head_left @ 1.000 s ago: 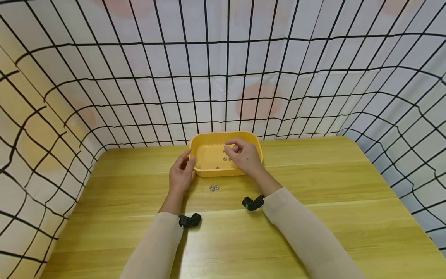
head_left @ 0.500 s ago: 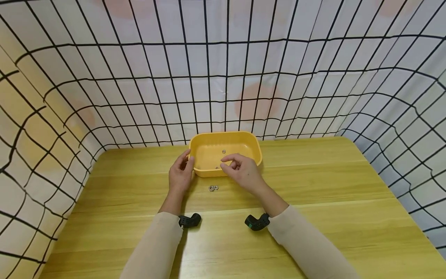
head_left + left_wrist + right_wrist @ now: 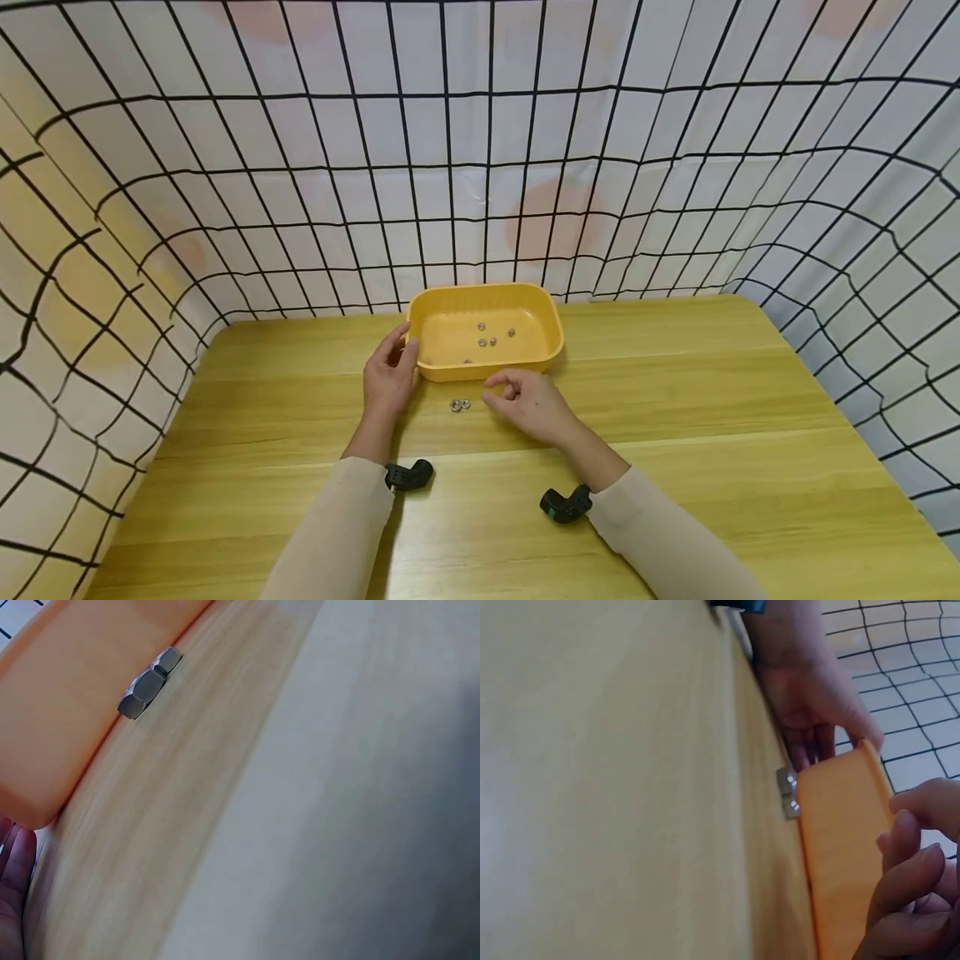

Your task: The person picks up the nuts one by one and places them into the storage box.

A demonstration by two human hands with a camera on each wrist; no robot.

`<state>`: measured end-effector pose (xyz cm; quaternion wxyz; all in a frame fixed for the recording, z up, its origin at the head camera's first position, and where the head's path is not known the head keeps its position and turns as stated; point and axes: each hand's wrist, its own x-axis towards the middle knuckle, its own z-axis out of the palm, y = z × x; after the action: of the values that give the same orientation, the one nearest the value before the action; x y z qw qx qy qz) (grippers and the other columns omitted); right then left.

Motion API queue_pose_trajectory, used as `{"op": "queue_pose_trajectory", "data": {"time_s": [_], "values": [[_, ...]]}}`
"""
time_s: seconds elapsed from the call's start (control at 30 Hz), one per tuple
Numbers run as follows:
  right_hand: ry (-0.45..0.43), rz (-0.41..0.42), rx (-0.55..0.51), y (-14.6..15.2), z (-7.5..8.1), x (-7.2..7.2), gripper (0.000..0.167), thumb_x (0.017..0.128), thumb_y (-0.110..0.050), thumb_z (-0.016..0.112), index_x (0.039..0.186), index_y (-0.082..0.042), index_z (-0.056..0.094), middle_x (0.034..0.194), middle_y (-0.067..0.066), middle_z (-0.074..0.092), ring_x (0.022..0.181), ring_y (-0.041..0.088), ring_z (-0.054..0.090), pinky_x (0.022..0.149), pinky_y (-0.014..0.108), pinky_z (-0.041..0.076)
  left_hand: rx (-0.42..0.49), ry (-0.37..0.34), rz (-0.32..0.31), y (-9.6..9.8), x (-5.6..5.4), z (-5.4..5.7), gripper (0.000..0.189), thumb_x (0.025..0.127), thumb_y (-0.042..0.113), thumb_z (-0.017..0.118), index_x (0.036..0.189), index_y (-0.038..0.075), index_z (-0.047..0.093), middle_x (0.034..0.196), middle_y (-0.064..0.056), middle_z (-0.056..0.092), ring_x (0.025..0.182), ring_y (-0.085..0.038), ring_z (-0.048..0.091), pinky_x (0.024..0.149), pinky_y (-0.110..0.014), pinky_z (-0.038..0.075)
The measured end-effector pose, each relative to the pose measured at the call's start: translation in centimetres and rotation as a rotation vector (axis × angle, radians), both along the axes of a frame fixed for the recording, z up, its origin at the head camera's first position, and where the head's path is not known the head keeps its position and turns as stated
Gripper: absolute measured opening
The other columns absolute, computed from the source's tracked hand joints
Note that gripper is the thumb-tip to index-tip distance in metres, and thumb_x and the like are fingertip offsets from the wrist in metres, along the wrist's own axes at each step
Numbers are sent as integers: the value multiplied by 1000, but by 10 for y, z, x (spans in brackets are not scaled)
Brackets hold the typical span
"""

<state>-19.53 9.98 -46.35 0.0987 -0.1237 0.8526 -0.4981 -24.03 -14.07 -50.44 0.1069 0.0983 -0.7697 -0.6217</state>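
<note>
A shallow yellow plastic bin (image 3: 450, 374) stands at the far side of the table; the wrist views show it orange. Several small metal nuts (image 3: 482, 342) lie scattered inside it. In front of its near wall sit two hex nuts (image 3: 147, 686) side by side on the wood, a larger and a smaller one. My left hand (image 3: 388, 379) holds the bin's left end, the thumb near the front corner. My right hand (image 3: 534, 408) hovers just in front of the bin, right of the two nuts. Its thumb and forefinger are apart, with nothing seen between them.
The wood-grain table (image 3: 480, 533) reaches toward me and out to both sides. Behind it and along both sides stands a black wire grid (image 3: 487, 162) before pale cloth. A black wrist camera (image 3: 409, 475) sits on each wrist.
My right hand has moved from over the bin's inside back toward me, past the near rim, uncovering the nuts in the bin. The left hand and the two table nuts stay put.
</note>
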Motion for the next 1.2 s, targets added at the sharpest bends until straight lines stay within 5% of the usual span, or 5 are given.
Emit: {"op": "queue_pose_trajectory", "data": {"time_s": [0.33,0.8,1.2], "values": [[-87,74,22,4,-19,1,30,93,-20,74,120,-7,69,69,-2,59,53,10,51,51,22,40,5,-7,-4,0,1,1,38,102,35,62,140,29,63,139,-11,62,125,-27,59,107,-44,49],[24,55,182,-22,-28,-9,24,88,-27,77,110,-18,74,74,-4,60,59,10,53,59,25,43,2,18,4,1,0,1,38,102,32,62,139,27,64,137,-14,64,122,-27,60,102,-42,50],[51,40,212,-29,-27,-10,10,90,-27,76,96,-19,75,71,-6,61,61,9,54,60,25,43,7,14,1,1,1,2,38,102,34,62,139,28,64,136,-13,64,120,-27,61,102,-43,51]]}}
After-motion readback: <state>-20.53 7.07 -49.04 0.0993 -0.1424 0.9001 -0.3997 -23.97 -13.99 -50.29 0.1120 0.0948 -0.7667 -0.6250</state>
